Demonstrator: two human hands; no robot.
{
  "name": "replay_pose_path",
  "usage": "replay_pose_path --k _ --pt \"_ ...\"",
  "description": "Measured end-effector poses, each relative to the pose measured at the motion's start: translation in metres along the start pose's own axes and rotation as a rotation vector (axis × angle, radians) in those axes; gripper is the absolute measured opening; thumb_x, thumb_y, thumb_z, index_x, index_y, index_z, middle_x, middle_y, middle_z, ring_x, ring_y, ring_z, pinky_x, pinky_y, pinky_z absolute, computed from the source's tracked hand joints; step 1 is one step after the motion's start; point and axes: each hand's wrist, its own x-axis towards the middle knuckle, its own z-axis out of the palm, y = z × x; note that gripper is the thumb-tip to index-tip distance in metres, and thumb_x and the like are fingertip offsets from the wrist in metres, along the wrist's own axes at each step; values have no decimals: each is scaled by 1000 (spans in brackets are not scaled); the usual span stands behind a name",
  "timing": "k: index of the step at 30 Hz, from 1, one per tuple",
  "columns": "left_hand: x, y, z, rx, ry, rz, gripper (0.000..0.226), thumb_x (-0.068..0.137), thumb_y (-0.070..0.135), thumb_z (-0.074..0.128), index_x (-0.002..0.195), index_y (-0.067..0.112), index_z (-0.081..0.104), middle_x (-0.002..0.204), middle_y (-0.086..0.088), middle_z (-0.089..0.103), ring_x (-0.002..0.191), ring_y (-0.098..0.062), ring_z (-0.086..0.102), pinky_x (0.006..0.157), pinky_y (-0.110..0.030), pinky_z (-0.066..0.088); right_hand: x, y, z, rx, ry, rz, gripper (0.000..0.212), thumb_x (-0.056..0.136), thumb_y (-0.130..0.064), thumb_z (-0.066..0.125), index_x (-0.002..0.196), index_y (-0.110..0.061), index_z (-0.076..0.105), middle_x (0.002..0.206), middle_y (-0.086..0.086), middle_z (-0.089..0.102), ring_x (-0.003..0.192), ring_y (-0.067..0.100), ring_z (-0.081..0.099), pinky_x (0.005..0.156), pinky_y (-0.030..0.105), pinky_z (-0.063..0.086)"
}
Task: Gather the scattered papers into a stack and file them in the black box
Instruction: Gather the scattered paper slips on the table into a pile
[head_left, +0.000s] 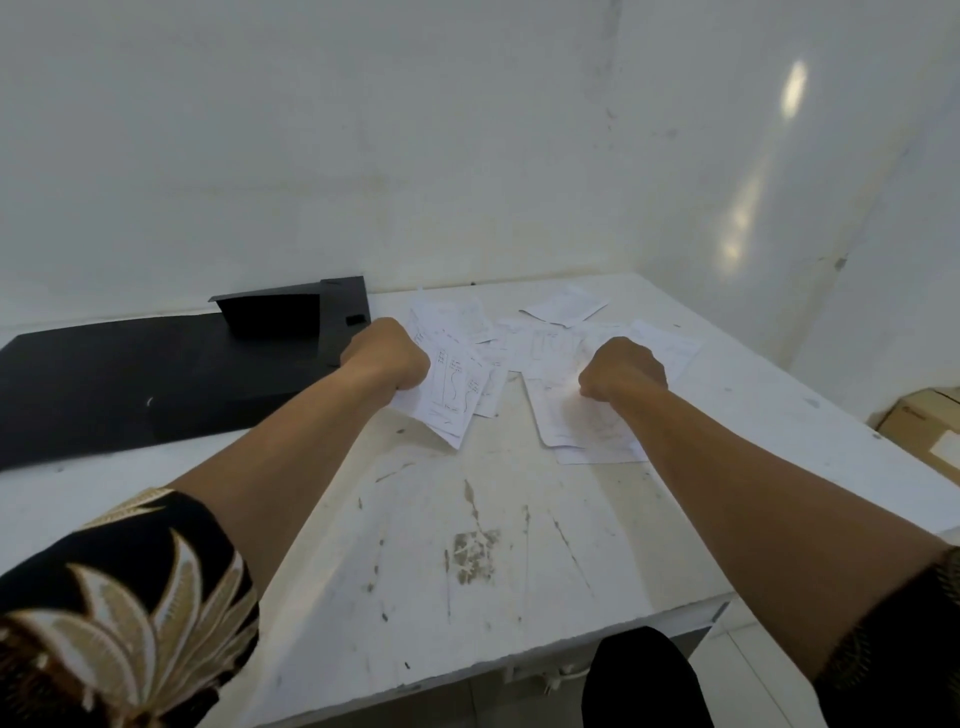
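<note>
Both hands have their fingers clenched on thin white printed paper sheets (545, 358) strewn on the scuffed white worktop (467, 545): left hand (387, 358), right hand (623, 371). The flat black cardboard box (156, 374) lies at nine o'clock, nearest the left hand.

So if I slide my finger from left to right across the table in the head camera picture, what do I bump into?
Flat black cardboard box → left hand gripping white printed papers → right hand on more white sheets → brown cardboard carton beyond the table's edge.
</note>
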Motion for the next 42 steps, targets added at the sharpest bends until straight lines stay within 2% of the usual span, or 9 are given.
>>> replay_pose_path --k 5,8,11,15,20,26,31,38,42 --pt "6 6 -3 -25 -14 2 24 87 5 59 70 11 43 83 -9 55 78 -29 57 66 -32 47 1 -4 -7 -24 -12 -45 15 80 -9 67 75 -9 52 70 4 54 55 17 49 45 23 33" --pt "10 13 -3 -79 -49 4 29 88 6 62 69 12 41 75 -5 48 80 -27 53 69 -33 45 2 -8 -23 16 -49 -85 25 81 -18 74 97 -8 59 90 6 60 75 21 57 60 28 42" --pt "11 24 4 -143 -117 7 33 88 6 66 70 12 40 74 -4 46 73 -22 50 72 -32 42 5 -5 -44 253 -57 -78 50 77 -16 80 120 -1 59 114 13 63 105 33 62 83 36 52" --pt "9 37 20 -169 -153 14 32 87 6 70 71 10 43 76 -5 49 69 -20 50 74 -32 44 -1 12 -67 605 -127 -19 52 75 -4 82 119 10 57 108 16 61 101 37 62 85 43 54" --pt "8 36 36 -109 -148 16 24 85 8 71 74 9 50 94 -11 61 84 -28 58 81 -35 53 -7 35 -44 119 -122 33 47 77 -22 82 111 1 58 120 17 63 111 34 61 93 40 51" --pt "-1 39 42 62 -107 64 30 85 12 70 70 12 44 74 -3 52 61 -17 50 57 -26 44 -10 41 -21 -42 -55 87 22 79 -23 71 82 -12 53 112 10 60 110 33 56 79 35 46" --pt "-22 43 74 157 -58 121 23 84 4 58 68 12 45 71 -2 50 57 -15 46 51 -24 39 -6 43 -20 -37 -49 41 19 80 -15 68 72 -13 52 80 4 58 62 20 51 53 26 38" --pt "-23 47 79 209 -23 118 4 82 4 56 82 8 54 101 -9 59 96 -27 60 79 -31 53 -7 45 -23 -62 -80 -37 22 82 -19 69 90 -15 50 86 2 54 78 23 52 48 26 31" --pt "-5 48 65 176 6 119 23 88 0 52 68 9 43 73 -5 50 61 -19 50 57 -29 42 -6 48 -21 -57 -90 -59 22 82 -19 68 89 -16 47 89 2 54 77 22 51 47 26 30"
